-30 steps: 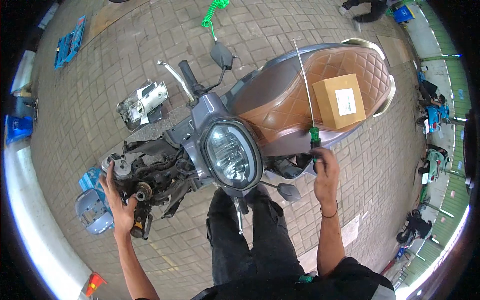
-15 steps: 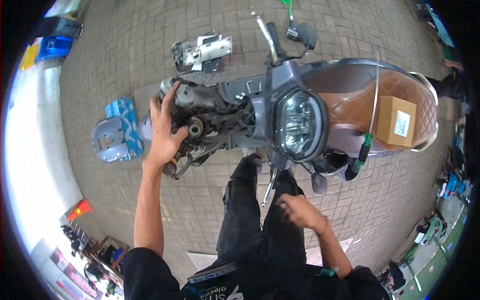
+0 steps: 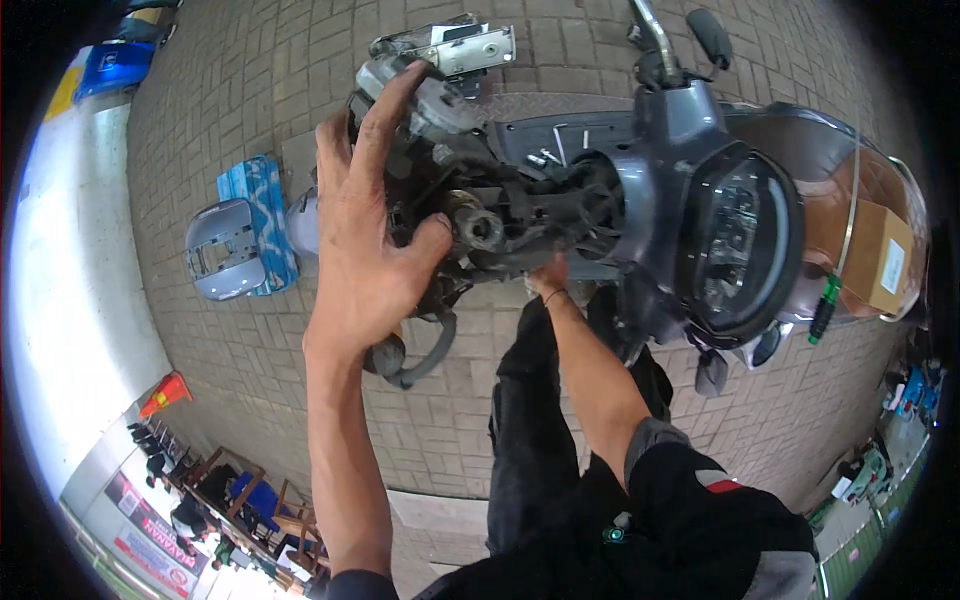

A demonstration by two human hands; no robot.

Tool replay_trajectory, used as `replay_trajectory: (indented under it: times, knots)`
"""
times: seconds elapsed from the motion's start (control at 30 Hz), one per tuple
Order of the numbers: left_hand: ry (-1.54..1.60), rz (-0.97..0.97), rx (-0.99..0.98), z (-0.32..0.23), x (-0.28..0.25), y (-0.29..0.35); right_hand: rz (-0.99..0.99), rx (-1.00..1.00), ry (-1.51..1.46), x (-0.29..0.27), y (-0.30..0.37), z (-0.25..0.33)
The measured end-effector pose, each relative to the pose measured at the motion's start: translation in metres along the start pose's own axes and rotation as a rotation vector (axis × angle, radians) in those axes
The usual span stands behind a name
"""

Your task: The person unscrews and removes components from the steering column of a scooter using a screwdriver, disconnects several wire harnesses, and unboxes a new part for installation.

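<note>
A grey scooter [image 3: 690,110] stands across the view, its left part stripped down to dark mechanical parts. My left hand [image 3: 365,250] lies over this bare section with its fingers spread. Its index fingertip reaches a grey metal housing [image 3: 440,110], and the thumb tip is beside a round ring-shaped part [image 3: 480,230]. My right hand [image 3: 548,275] reaches to the near lower side of the scooter, below the exposed parts. Its fingers are blurred and partly hidden, so any hold cannot be made out. The headlight [image 3: 740,245] is right of both hands.
L-shaped keys [image 3: 560,145] and small metal pieces lie on the footboard. At right are a cardboard box [image 3: 875,258] and a long screwdriver [image 3: 825,310]. A grey cover [image 3: 225,250] rests left on a blue patterned piece [image 3: 265,180]. Removed parts [image 3: 470,50] lie on the far paving.
My right hand has moved from in front of my legs up to the scooter's near side. The left hand stays on the stripped section. My view has shifted closer, moving the scooter rightward.
</note>
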State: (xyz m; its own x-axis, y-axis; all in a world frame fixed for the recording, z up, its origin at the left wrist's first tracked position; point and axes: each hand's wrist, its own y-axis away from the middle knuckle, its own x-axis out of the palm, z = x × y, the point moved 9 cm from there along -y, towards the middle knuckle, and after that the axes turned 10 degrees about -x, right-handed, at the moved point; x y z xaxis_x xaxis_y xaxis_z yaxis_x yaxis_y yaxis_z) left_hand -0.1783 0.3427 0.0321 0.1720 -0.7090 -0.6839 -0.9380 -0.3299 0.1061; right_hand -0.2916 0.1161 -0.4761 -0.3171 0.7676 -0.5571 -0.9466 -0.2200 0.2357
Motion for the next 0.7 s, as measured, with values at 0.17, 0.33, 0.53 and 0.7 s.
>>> replay_trajectory:
  times: [0.17, 0.33, 0.53, 0.7]
  knots:
    - [0.223, 0.052, 0.189, 0.003, 0.001, -0.005, 0.117, -0.104, 0.56, 0.008, -0.033, -0.045]
    - [0.444, -0.086, -0.027, 0.021, -0.019, 0.003, -0.059, -0.106, 0.141, -0.011, 0.024, 0.079]
    - [0.29, -0.109, -0.09, 0.018, -0.027, -0.003, 0.709, 0.117, -0.654, -0.162, 0.058, 0.304]
    - [0.225, -0.08, -0.09, 0.004, -0.016, -0.01, 0.234, -0.092, -1.044, -0.261, -0.015, 0.383]
